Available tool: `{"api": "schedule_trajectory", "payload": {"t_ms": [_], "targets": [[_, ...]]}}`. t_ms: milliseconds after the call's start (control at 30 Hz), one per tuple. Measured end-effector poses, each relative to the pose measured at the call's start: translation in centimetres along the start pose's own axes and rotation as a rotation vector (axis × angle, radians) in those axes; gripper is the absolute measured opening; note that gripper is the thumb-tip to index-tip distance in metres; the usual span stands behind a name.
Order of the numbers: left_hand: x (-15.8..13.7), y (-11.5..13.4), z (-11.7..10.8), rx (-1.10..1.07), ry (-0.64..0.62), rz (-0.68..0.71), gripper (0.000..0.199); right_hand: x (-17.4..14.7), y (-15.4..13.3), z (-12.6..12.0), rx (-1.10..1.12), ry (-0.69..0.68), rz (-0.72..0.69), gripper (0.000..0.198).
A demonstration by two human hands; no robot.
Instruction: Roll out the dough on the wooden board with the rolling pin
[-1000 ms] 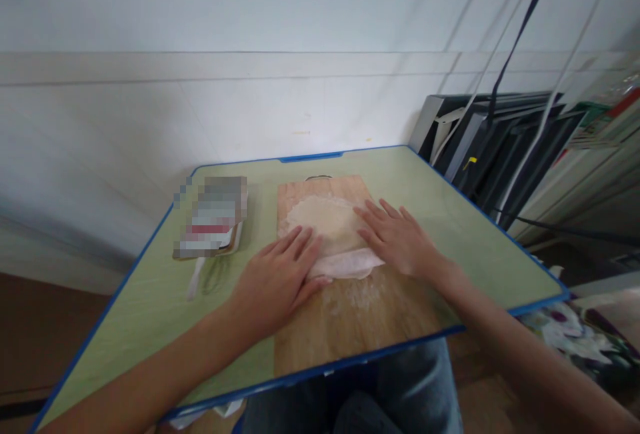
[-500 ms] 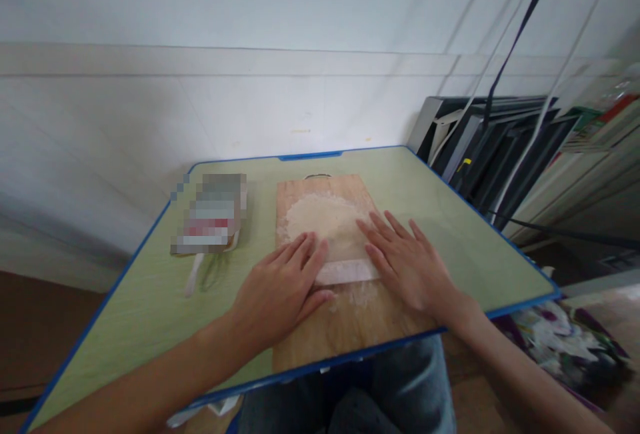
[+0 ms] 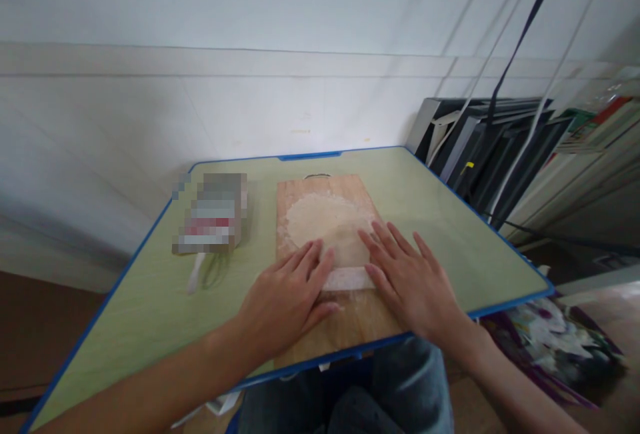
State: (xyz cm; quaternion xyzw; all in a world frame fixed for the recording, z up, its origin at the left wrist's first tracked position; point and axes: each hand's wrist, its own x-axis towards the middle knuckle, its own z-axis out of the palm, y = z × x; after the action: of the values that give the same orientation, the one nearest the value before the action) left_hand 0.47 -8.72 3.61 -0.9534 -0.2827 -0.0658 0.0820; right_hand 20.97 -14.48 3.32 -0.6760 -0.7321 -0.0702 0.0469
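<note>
A thin round sheet of dough (image 3: 320, 215) lies on a wooden cutting board (image 3: 345, 184) dusted with flour. Across the dough's near side runs a pale, flour-coated cylinder, apparently a rolling pin (image 3: 347, 279). My left hand (image 3: 290, 297) rests flat over its left end, fingers stretched forward and thumb apart. Over the right end lies my right hand (image 3: 415, 281), palm down with the fingers spread. Both ends of the pin are hidden beneath my hands, and neither hand wraps around it.
The board sits on a green table (image 3: 450, 247) with a blue rim. To the left, a blurred-out package (image 3: 213, 211) stands near a whisk (image 3: 197, 274) with a pale handle. Dark flat panels (image 3: 480, 147) lean beyond the right edge, with hanging cords (image 3: 520, 41) there.
Both hands and the pin have slid slightly toward me, down the board. The fingers stay flat, and the package and whisk have not moved.
</note>
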Motion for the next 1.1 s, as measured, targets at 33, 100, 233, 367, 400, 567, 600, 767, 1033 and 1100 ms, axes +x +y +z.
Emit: {"api": "schedule_trajectory", "payload": {"t_ms": [33, 100, 233, 367, 400, 567, 600, 767, 1033, 1100], "targets": [[0.1, -0.1, 0.0, 0.004, 0.000, -0.001, 0.065, 0.5, 0.1, 0.0, 0.004, -0.009, 0.000, 0.052], [0.5, -0.6, -0.1, 0.022, -0.011, -0.022, 0.064, 2.5, 0.8, 0.1, 0.033, -0.061, -0.015, 0.053], [1.4, -1.4, -0.6, 0.063, -0.032, -0.096, 0.059, 6.9, 2.2, 0.1, 0.117, -0.189, -0.056, 0.061], [1.3, -1.2, -0.5, 0.087, -0.030, -0.110, 0.057, 6.2, 2.0, 0.1, 0.108, -0.174, -0.084, 0.060], [1.0, -1.0, -0.4, 0.088, -0.024, -0.093, 0.058, 5.2, 1.7, 0.1, 0.094, -0.151, -0.082, 0.058], [0.1, -0.1, 0.0, 0.060, 0.000, 0.001, 0.062, 1.8, 0.7, -0.2, 0.067, -0.094, -0.066, 0.056], [0.2, -0.2, -0.1, 0.060, -0.003, 0.004, 0.061, 2.1, 0.7, -0.1, 0.070, -0.094, -0.067, 0.056], [1.4, -1.7, -0.4, 0.065, -0.018, -0.089, 0.055, 7.0, 2.2, 0.4, 0.148, -0.184, -0.078, 0.061], [1.3, -1.8, -0.3, 0.041, -0.026, -0.143, 0.055, 5.4, 1.4, 0.2, 0.150, -0.105, -0.062, 0.059], [1.1, -1.7, -0.3, 0.006, -0.047, -0.129, 0.056, 4.2, 0.9, -0.1, 0.116, -0.055, -0.056, 0.057]]}}
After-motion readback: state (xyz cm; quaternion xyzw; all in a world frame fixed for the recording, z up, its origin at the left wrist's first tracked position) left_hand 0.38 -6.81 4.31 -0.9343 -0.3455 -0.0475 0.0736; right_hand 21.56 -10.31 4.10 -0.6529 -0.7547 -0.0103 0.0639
